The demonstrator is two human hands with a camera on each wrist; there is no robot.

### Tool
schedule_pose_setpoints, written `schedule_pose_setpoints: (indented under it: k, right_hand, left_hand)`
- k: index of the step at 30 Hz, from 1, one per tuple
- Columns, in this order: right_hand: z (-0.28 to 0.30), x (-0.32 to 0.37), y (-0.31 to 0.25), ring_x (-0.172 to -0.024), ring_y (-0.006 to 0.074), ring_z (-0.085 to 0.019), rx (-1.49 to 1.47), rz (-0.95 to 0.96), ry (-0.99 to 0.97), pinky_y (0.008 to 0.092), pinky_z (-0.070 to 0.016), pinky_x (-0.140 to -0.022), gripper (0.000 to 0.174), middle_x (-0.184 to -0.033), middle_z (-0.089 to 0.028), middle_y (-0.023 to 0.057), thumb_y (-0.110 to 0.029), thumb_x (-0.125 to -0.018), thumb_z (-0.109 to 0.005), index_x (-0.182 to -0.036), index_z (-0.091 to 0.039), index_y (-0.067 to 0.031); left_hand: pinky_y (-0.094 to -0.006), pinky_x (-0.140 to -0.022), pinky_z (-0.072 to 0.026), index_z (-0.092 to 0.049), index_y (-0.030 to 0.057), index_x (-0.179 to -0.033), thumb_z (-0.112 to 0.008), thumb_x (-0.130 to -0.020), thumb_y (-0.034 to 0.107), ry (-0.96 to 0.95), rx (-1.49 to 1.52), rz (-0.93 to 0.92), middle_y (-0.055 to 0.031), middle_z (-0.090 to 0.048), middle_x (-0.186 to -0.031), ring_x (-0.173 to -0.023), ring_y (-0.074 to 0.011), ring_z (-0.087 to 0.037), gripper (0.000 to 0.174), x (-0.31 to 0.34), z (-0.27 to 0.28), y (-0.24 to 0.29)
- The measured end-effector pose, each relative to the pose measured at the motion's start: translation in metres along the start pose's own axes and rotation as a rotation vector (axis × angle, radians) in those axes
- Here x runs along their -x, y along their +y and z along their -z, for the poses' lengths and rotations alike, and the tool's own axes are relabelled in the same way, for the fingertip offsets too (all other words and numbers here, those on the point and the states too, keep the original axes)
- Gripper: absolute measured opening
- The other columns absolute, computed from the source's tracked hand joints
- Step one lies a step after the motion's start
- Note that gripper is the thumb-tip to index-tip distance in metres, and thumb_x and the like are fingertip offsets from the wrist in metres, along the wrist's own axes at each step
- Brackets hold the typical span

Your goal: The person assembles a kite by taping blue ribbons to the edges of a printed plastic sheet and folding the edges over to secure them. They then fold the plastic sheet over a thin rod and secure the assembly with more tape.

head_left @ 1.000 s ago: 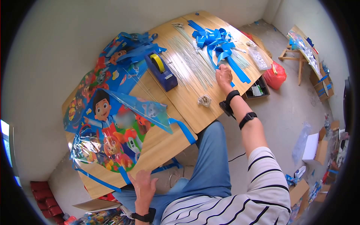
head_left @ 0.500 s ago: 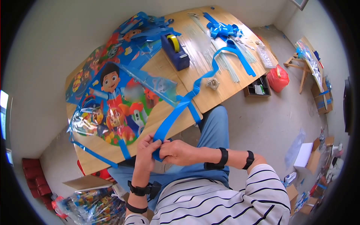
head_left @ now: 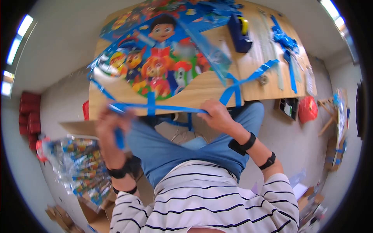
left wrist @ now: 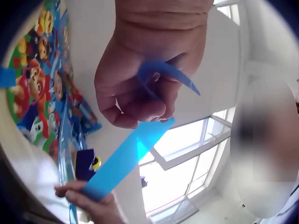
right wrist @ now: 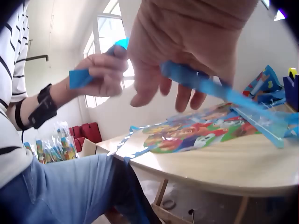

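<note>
A flat blue ribbon (head_left: 167, 107) stretches between both hands over the near table edge. My left hand (head_left: 115, 130), blurred in the head view, grips one end; a short tail of ribbon curls out of its curled fingers in the left wrist view. The right hand (head_left: 220, 115) pinches the ribbon farther along, and in the left wrist view the stretch of ribbon (left wrist: 126, 158) runs taut to its fingers. From the right hand the ribbon continues back across the table. A cartoon-printed plastic sheet (head_left: 157, 66) with blue strips at its edges lies just beyond the hands.
On the wooden table (head_left: 256, 91) stand a dark blue tape dispenser (head_left: 240, 39), thin pale rods and a heap of blue ribbon (head_left: 285, 40). A red bag (head_left: 308, 108) and an open box (head_left: 286, 110) are on the right. Clear-wrapped printed packs (head_left: 83, 163) lie at lower left.
The right hand first was at the ribbon heap, then brought a ribbon to the left hand. Now the hands have drawn apart, left hand leftward, with ribbon stretched between. The head view has swung left.
</note>
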State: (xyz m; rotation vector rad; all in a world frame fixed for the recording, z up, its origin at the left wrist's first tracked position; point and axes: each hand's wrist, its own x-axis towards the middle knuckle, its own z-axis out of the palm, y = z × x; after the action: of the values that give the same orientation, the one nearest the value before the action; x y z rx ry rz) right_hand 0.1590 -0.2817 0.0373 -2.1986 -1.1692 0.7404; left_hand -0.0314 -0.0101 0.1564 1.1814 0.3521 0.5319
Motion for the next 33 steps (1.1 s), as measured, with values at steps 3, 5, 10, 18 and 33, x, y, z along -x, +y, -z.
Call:
schedule_pose_setpoints:
  k: [3, 5, 10, 18, 33]
  right_hand:
    - [-0.040, 0.014, -0.006, -0.110, 0.0378, -0.061, -0.341, 0.079, -0.142, 0.0444, -0.0484, -0.095, 0.038, -0.110, -0.067, 0.0201, -0.022, -0.083, -0.080, -0.115, -0.071, -0.0038]
    - [-0.070, 0.021, -0.017, -0.109, 0.0397, -0.062, -0.460, 0.236, -0.312, 0.0437, -0.0501, -0.094, 0.038, -0.112, -0.068, 0.0206, -0.020, -0.085, -0.079, -0.118, -0.070, -0.0028]
    - [-0.062, 0.007, -0.038, -0.107, 0.0371, -0.063, -0.248, 0.269, -0.183, 0.0429, -0.0500, -0.094, 0.038, -0.107, -0.069, 0.0180, -0.021, -0.084, -0.079, -0.116, -0.070, -0.0004]
    - [0.108, 0.048, -0.196, -0.080, 0.0235, -0.071, -0.369, 0.721, 0.211, 0.0321, -0.0572, -0.074, 0.025, -0.093, -0.074, 0.0096, -0.012, -0.086, -0.074, -0.110, -0.074, -0.0054]
    - [0.175, 0.063, -0.212, -0.068, 0.0170, -0.070, -0.407, 1.086, -0.122, 0.0326, -0.0591, -0.060, 0.046, -0.091, -0.073, 0.0101, -0.017, -0.098, -0.066, -0.142, -0.050, -0.0162]
  left_hand:
    - [-0.0332, -0.080, -0.0517, -0.061, 0.0031, -0.114, -0.059, -0.106, 0.021, -0.069, 0.371, -0.347, -0.0038, -0.059, -0.087, -0.070, -0.0103, -0.052, 0.020, -0.008, 0.089, 0.043]
    - [-0.0324, -0.081, -0.0511, -0.061, 0.0038, -0.112, -0.057, -0.107, 0.022, -0.022, 0.340, -0.452, -0.0027, -0.054, -0.083, -0.068, -0.0107, -0.048, 0.019, -0.008, 0.104, 0.066]
    - [-0.0265, -0.071, -0.0461, -0.063, 0.0036, -0.101, -0.060, -0.103, 0.022, 0.175, -0.061, -0.264, -0.0023, -0.051, -0.073, -0.061, -0.0115, -0.047, 0.018, 0.010, 0.104, 0.036]
    - [-0.0214, -0.052, -0.0424, -0.066, 0.0024, -0.097, -0.068, -0.098, 0.015, -0.067, -0.189, 0.465, -0.0012, -0.062, -0.074, -0.059, -0.0058, -0.054, 0.012, 0.015, 0.012, -0.064]
    - [-0.0257, -0.067, -0.0535, -0.064, 0.0004, -0.110, -0.062, -0.100, 0.010, -0.076, 0.041, 0.477, -0.0097, -0.070, -0.086, -0.074, -0.0155, -0.066, 0.014, 0.023, -0.001, -0.091]
